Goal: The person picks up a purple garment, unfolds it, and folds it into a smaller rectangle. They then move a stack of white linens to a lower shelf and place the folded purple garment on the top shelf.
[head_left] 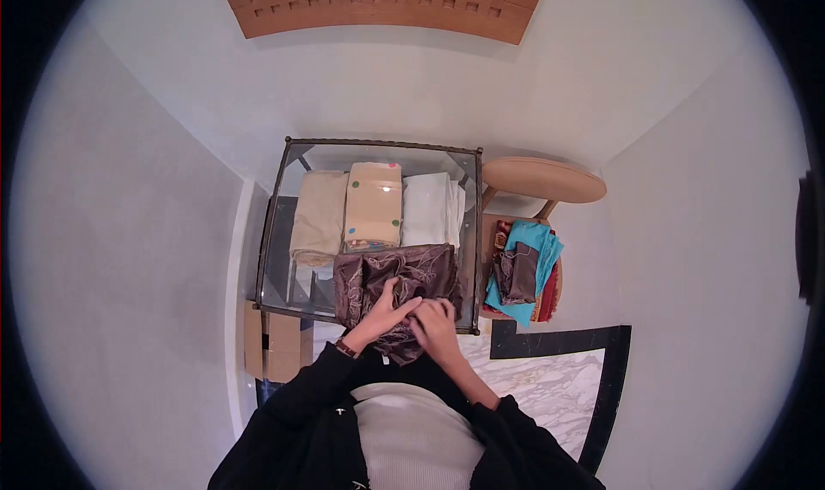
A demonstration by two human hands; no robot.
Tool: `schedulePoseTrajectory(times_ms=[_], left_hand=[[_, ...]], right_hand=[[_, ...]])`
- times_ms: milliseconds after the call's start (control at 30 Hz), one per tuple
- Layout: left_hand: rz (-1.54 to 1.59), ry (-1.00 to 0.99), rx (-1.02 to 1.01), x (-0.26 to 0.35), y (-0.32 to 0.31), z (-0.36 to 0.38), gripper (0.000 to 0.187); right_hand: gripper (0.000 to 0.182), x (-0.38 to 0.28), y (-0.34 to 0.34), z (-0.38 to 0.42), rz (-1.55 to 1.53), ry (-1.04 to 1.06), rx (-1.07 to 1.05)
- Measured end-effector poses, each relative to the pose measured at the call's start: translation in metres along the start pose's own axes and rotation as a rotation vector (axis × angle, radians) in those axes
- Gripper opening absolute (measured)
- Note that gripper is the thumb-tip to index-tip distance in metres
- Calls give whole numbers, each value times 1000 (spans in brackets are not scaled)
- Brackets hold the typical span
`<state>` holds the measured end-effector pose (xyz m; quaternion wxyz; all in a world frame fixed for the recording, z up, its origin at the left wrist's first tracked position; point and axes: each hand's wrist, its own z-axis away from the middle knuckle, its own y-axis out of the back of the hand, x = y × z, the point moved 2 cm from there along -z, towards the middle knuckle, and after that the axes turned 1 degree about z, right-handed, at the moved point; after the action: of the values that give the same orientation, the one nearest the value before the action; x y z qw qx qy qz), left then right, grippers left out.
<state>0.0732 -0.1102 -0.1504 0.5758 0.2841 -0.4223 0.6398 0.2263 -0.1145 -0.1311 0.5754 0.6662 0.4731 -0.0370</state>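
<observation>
A shiny brown-purple cloth [352, 275] with a pale pattern lies bunched on the front of a glass-topped table [277, 275], part of it hanging over the near edge. My left hand [384, 316] grips a fold of it, thumb raised and fingers pointing right. Against those fingertips, my right hand [436, 325] has its fingers curled on the same cloth. Some fingertips are hidden in the folds. Behind the cloth are a folded beige cloth [320, 211], a folded cream cloth with coloured dots [375, 202] and folded white cloths [427, 206], side by side.
To the right stands a chair with a tan backrest [543, 179]. Its seat carries a turquoise cloth [546, 254], a dark brown folded cloth [516, 275] and a red patterned cloth [550, 299]. A cardboard box [288, 346] sits low at left. A wood-framed mirror [387, 9] hangs ahead.
</observation>
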Motion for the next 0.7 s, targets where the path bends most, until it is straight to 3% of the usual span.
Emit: schedulePoseTrajectory(times_ms=[100,133,233,267,367,400,500,700], left_hand=[[-563,-589,270,-17,12,-15,72],[-559,-643,296,-10,14,-12,76],[79,-333,128,17,9,10,80],[50,-394,239,27,1,16,69],[-447,-383,113,9,14,16,51],[-384,-382,196,27,2,25,35],[-544,-356,257,59,-3,42,33],[-473,-585,381,90,9,61,33]], right_hand=[[32,-16,5,2,22,26,-15],[32,-16,9,4,-3,-23,9],[35,-4,13,10,-33,-226,145],[32,-1,15,11,-56,-314,159],[29,12,14,11,178,-316,22],[26,19,8,13,244,-256,43],[26,25,13,9,354,-210,36],[25,64,16,7,407,-321,76]])
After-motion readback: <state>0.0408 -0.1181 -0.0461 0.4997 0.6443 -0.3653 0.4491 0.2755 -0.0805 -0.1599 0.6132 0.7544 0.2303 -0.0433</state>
